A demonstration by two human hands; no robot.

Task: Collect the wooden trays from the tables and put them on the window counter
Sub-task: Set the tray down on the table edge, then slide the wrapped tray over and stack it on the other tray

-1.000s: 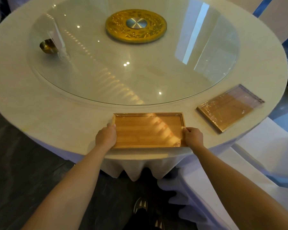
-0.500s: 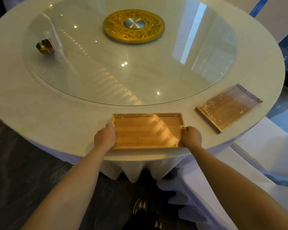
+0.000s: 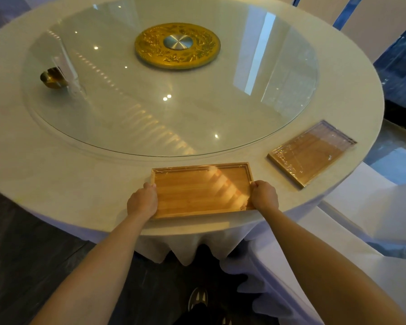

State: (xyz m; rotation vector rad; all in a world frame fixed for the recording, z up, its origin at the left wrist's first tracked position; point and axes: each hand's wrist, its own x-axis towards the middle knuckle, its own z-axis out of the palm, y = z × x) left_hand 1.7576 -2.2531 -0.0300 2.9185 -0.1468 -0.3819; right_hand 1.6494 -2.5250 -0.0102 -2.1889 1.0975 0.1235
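A rectangular wooden tray (image 3: 201, 191) wrapped in clear film lies at the near edge of the round table (image 3: 63, 184). My left hand (image 3: 142, 202) grips its left short end. My right hand (image 3: 265, 199) grips its right short end. The tray rests flat on the cloth, or barely above it. A second film-wrapped wooden tray (image 3: 312, 152) lies at an angle further right on the table's rim. No window counter is in sight.
A large glass turntable (image 3: 169, 109) with a gold hub (image 3: 177, 44) covers the table's middle. A small brass bowl (image 3: 52, 77) sits at its left. White-covered chairs (image 3: 352, 231) stand close on the right, and dark floor lies to the left below.
Both hands stay on the tray's ends. The tray's right end has swung slightly away, so it now sits a little skewed. The view has shifted a bit.
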